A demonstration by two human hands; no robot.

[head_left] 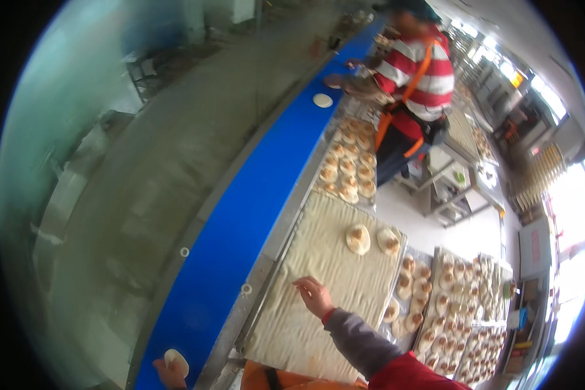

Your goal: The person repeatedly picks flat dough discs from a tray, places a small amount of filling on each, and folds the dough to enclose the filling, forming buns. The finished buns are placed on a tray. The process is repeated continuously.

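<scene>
At the near end of the blue conveyor belt (240, 221), my left hand (169, 375) grips a pale flat dough round (177, 362). My right hand (315, 298) hovers over the cloth-covered tray (312, 240) beside the belt, its fingers loosely apart and nothing seen in them. Two dough rounds topped with brown filling, one (357, 239) and another (389, 241), lie at that tray's far right corner. Farther up the belt lies a plain dough round (322, 101).
A co-worker in a red-and-white striped top (419, 71) stands at the belt's far end, hands over it. A tray of filled rounds (349, 159) sits beyond my tray. More loaded trays (448, 312) stand at right. A metal rack table (458, 175) is behind the co-worker.
</scene>
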